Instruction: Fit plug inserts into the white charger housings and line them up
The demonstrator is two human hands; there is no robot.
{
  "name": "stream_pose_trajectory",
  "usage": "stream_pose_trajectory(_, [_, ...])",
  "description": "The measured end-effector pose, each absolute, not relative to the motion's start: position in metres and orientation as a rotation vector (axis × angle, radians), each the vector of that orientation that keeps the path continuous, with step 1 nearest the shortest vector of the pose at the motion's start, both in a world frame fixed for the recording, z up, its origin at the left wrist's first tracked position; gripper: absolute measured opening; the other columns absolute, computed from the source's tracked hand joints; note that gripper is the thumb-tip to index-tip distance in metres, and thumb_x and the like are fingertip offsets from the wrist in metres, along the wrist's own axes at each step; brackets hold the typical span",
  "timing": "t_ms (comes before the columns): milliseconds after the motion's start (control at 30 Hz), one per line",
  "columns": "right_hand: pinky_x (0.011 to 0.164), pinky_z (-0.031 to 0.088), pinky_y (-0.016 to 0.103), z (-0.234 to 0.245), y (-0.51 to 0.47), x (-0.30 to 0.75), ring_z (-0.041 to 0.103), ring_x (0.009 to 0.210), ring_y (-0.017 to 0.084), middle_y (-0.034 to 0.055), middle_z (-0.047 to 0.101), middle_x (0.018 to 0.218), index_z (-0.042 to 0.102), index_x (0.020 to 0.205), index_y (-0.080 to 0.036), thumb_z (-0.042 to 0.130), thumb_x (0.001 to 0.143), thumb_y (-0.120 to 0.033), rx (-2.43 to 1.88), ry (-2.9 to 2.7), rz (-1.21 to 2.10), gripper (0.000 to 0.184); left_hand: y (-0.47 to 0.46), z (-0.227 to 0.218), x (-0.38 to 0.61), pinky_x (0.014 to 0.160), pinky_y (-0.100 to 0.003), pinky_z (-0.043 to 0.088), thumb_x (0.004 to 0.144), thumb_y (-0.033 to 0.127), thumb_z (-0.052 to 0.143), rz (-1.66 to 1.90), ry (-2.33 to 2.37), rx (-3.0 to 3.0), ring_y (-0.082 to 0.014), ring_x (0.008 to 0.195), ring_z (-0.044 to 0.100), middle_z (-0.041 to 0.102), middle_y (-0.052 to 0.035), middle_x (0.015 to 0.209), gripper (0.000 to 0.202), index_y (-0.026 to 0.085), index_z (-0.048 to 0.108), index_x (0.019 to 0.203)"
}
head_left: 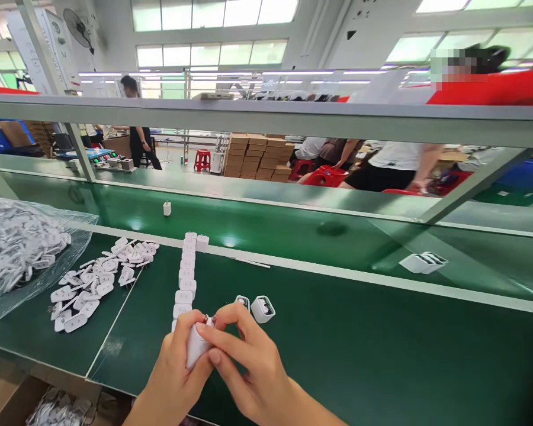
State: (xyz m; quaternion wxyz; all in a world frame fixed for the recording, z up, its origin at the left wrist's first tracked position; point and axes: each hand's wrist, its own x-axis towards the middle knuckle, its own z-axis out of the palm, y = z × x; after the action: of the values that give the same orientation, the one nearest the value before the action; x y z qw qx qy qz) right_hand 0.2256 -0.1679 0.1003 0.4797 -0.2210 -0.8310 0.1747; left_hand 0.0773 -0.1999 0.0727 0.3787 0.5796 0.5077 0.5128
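My left hand [177, 361] is wrapped around a white charger housing [197, 348] above the near edge of the bench. My right hand [249, 355] presses its fingers and thumb against the top and side of the same housing, hiding part of it. Just beyond my hands, two open charger housings [263, 309] stand with dark parts showing inside. A row of closed white chargers [186, 274] runs away from me, left of them. Loose white plug covers [89, 293] with metal prongs lie piled farther left.
A clear plastic bag [22, 248] full of white covers lies at the far left. On the green conveyor belt [293, 236] are a single charger [167, 208] and some open housings [423, 262]. A metal shelf rail [266, 118] crosses ahead; people sit and stand beyond it.
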Motion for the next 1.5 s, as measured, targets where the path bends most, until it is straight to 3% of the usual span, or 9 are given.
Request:
stream_pose_trajectory(167, [0.086, 0.055, 0.041, 0.064, -0.187, 0.214, 0.055, 0.107, 0.028, 0.0176, 0.045, 0.118, 0.036, 0.143, -0.014, 0.032, 0.101, -0.045, -0.667, -1.840, 0.129, 0.053, -0.202, 0.056, 0.104, 0.053, -0.027, 0.047, 0.084, 0.067, 0.053, 1.387, 1.136, 1.142, -0.0156, 0.058, 0.059, 0.066, -0.0038, 0.085, 0.050, 0.023, 0.048, 0.108])
stream_pose_trajectory(300, [0.076, 0.055, 0.039, 0.061, -0.192, 0.211, 0.059, 0.089, 0.024, 0.0130, 0.050, 0.103, 0.051, 0.120, -0.018, 0.024, 0.101, -0.048, -0.842, -1.568, 0.147, 0.044, -0.204, 0.048, 0.121, 0.071, -0.033, 0.055, 0.089, 0.070, 0.039, 1.373, 1.150, 1.266, -0.0259, 0.089, 0.067, 0.063, -0.0121, 0.109, 0.054, 0.022, 0.050, 0.113])
stream_pose_trajectory(433, [0.062, 0.050, 0.035, 0.077, -0.191, 0.224, 0.057, 0.074, 0.020, 0.0083, 0.054, 0.088, 0.058, 0.100, -0.020, 0.019, 0.101, -0.052, -0.800, -1.485, 0.303, 0.051, -0.200, 0.054, 0.114, 0.089, -0.044, 0.052, 0.078, 0.081, 0.044, 1.342, 1.133, 1.726, -0.0349, 0.114, 0.058, 0.055, -0.0167, 0.125, 0.077, 0.019, 0.047, 0.123])
stream_pose_trajectory(567, [0.063, 0.047, 0.034, 0.082, -0.192, 0.233, 0.056, 0.072, 0.019, 0.0065, 0.057, 0.084, 0.063, 0.091, -0.021, 0.020, 0.101, -0.055, -0.823, -1.417, 0.444, 0.055, -0.192, 0.077, 0.095, 0.067, -0.033, 0.056, 0.078, 0.067, 0.062, 1.206, 1.098, 2.401, -0.0248, 0.086, 0.065, 0.063, -0.0086, 0.099, 0.058, 0.021, 0.049, 0.109])
stream_pose_trajectory(667, [0.065, 0.047, 0.034, 0.082, -0.195, 0.234, 0.057, 0.074, 0.020, 0.0060, 0.059, 0.084, 0.064, 0.089, -0.021, 0.019, 0.099, -0.060, -0.861, -1.400, 0.562, 0.060, -0.187, 0.093, 0.090, 0.052, -0.029, 0.050, 0.085, 0.057, 0.060, 1.162, 1.009, 2.620, -0.0183, 0.064, 0.056, 0.057, -0.0018, 0.075, 0.040, 0.020, 0.048, 0.094])
stream_pose_trajectory(867, [0.067, 0.047, 0.033, 0.081, -0.200, 0.234, 0.058, 0.078, 0.021, 0.0064, 0.060, 0.092, 0.063, 0.107, -0.022, 0.030, 0.092, -0.071, -0.890, -1.461, 0.616, 0.061, -0.187, 0.086, 0.087, 0.053, -0.029, 0.041, 0.093, 0.042, 0.048, 1.287, 0.972, 2.721, -0.0183, 0.063, 0.047, 0.051, -0.0034, 0.073, 0.028, 0.014, 0.049, 0.095])
stream_pose_trajectory(1033, [0.060, 0.042, 0.030, 0.072, -0.200, 0.238, 0.056, 0.066, 0.018, 0.0045, 0.059, 0.077, 0.063, 0.090, -0.020, 0.026, 0.095, -0.067, -0.888, -1.513, 0.507, 0.060, -0.184, 0.064, 0.088, 0.057, -0.031, 0.035, 0.088, 0.006, 0.036, 1.306, 1.004, 2.886, -0.0182, 0.063, 0.044, 0.048, -0.0033, 0.071, 0.016, 0.014, 0.049, 0.090])
stream_pose_trajectory(1233, [0.059, 0.042, 0.031, 0.069, -0.198, 0.236, 0.056, 0.062, 0.018, 0.0046, 0.060, 0.073, 0.064, 0.083, -0.019, 0.021, 0.100, -0.050, -0.978, -1.469, 0.502, 0.055, -0.180, 0.051, 0.097, 0.055, -0.033, 0.029, 0.089, 0.034, 0.038, 1.305, 1.202, 2.837, -0.0193, 0.059, 0.042, 0.045, -0.0021, 0.068, 0.019, 0.019, 0.043, 0.078])
stream_pose_trajectory(1500, [0.052, 0.041, 0.027, 0.080, -0.203, 0.221, 0.056, 0.056, 0.016, 0.0030, 0.060, 0.069, 0.063, 0.085, -0.019, 0.032, 0.096, -0.062, -0.968, -1.547, 0.541, 0.053, -0.174, 0.050, 0.085, 0.051, -0.032, 0.020, 0.094, 0.015, 0.026, 1.596, 1.098, 2.771, -0.0151, 0.050, 0.036, 0.041, 0.0010, 0.057, 0.029, 0.021, 0.036, 0.068])
